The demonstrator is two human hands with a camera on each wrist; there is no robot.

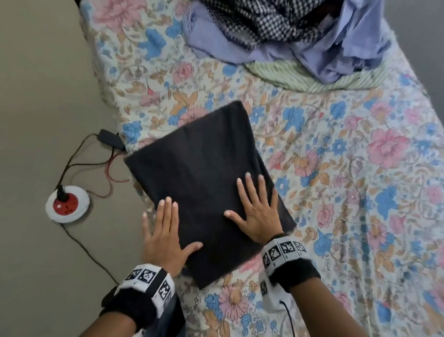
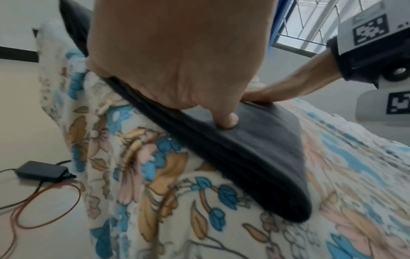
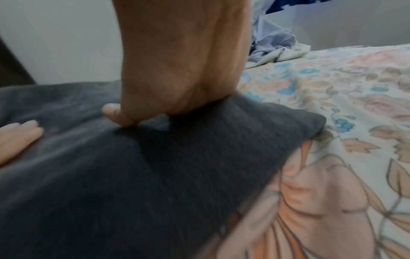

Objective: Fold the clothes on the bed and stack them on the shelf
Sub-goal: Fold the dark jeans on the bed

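both hands (image 1: 258,214) flat on folded dark garment (image 1: 204,177)

A round white extension socket with a red centre (image 1: 67,203) lies on the beige floor (image 1: 28,97), a black plug pushed into it. Beyond the socket, close against the mattress side, sits a flat black power adapter (image 1: 111,139) (image 2: 42,171). Thin black and red cables (image 1: 108,171) loop between socket and adapter.
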